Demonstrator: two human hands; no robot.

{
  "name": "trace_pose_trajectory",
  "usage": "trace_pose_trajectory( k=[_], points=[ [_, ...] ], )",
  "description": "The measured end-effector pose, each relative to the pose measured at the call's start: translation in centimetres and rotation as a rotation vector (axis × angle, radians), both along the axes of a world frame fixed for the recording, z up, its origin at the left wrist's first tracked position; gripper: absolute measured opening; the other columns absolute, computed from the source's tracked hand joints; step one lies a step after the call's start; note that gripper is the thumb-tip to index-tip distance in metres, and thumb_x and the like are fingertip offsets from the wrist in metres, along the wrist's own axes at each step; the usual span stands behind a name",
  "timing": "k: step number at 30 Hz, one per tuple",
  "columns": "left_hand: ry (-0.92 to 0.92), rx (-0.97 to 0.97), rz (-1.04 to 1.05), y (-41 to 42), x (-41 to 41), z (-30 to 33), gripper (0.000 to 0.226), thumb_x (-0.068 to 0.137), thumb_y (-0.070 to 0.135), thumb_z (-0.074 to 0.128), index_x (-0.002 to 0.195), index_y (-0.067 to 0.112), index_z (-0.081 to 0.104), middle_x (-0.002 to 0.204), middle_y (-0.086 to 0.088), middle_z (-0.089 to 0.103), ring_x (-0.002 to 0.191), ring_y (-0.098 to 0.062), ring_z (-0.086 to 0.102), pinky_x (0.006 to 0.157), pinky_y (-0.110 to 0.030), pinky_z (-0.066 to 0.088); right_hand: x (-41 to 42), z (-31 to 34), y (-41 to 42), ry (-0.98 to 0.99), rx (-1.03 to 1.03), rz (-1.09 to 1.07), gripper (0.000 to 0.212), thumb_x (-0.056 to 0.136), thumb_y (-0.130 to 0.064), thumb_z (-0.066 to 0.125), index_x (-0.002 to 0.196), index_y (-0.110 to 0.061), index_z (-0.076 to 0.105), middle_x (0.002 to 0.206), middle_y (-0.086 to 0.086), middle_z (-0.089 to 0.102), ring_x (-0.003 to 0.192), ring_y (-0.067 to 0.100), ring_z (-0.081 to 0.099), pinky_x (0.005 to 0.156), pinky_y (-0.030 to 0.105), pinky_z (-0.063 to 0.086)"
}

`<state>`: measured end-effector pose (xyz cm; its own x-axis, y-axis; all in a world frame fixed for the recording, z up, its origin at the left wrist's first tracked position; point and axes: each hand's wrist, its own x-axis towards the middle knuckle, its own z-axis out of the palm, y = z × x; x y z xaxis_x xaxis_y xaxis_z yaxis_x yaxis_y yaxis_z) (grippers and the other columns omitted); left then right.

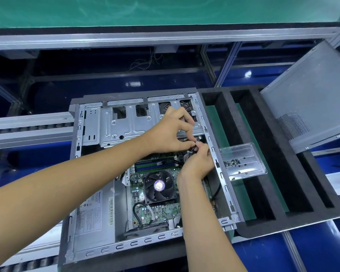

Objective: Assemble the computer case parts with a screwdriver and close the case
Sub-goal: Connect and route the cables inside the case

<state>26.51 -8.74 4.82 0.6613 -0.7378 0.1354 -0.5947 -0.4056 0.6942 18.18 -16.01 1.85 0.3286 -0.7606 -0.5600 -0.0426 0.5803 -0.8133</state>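
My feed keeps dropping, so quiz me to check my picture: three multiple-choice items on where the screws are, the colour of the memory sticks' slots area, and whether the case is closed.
1. Where is the clear tray of screws?
A. inside the case
B. right of the case, on the black foam holder
C. on the fan

2. What colour is the mat on the upper bench?
A. green
B. red
C. white

3. What state is the computer case in?
A. closed
B. open, side panel off to the right
C. upside down

Answers: B, the tray lies beside the case's right edge; A, the mat is green; B, the fan and board show while both hands, left hand and right hand, work at cables inside.
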Motion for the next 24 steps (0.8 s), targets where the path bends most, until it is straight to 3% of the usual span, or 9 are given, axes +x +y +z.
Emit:
trace_pose_trajectory(
  k=[4,8,12,17,24],
  points=[
    [-0.038,-0.03,0.026,0.0,-0.2,-0.3,0.014,0.078,0.033,0.085,0.072,0.025,0.075,0.113,0.008,0.056,0.104,-0.013,0.041,0.094,-0.014,0.03,-0.3,0.0,-0.1,-0.031,-0.007,-0.026,0.02,0.087,-0.019,0.061,0.068,-0.019,0.068,0.067,-0.006,0.061,0.061,0.015,0.05,0.062,0.031,0.039],
    [-0.119,-0.036,-0.004,0.2,-0.5,-0.5,0.019,0.082,0.034,0.083,0.07,0.022,0.074,0.114,0.008,0.059,0.103,-0.012,0.038,0.094,-0.02,0.036,-0.4,0.1,0.0,-0.04,0.042,-0.019,0.012,0.082,-0.022,0.066,0.077,-0.012,0.071,0.067,-0.009,0.068,0.064,0.011,0.062,0.067,0.031,0.048],
    [-0.197,-0.024,-0.004,0.2,-1.1,-0.5,0.02,0.084,0.033,0.081,0.071,0.02,0.073,0.115,0.01,0.06,0.104,-0.013,0.038,0.079,-0.038,0.051,-0.2,0.2,0.0,-0.064,0.07,-0.03,0.013,0.085,-0.016,0.063,0.078,-0.01,0.074,0.068,-0.004,0.073,0.065,0.013,0.067,0.063,0.028,0.052],
    [-0.261,-0.058,0.006,0.1,-1.5,-0.7,0.02,0.084,0.028,0.08,0.07,0.016,0.071,0.111,0.008,0.064,0.104,-0.019,0.042,0.069,-0.041,0.054,-0.4,0.0,-0.1,-0.058,-0.005,-0.035,0.021,0.089,-0.017,0.059,0.074,-0.015,0.074,0.066,-0.006,0.074,0.059,0.006,0.067,0.05,0.017,0.049],
    [-0.397,-0.096,0.013,-0.3,-2.0,-1.1,0.015,0.084,0.021,0.077,0.073,0.014,0.071,0.079,0.005,0.059,0.091,-0.023,0.045,0.063,-0.039,0.049,-0.2,-0.2,-0.4,-0.023,-0.031,0.005,0.025,0.094,-0.015,0.054,0.077,-0.014,0.073,0.063,-0.008,0.072,0.057,0.002,0.066,0.052,0.018,0.049]
  ],
)
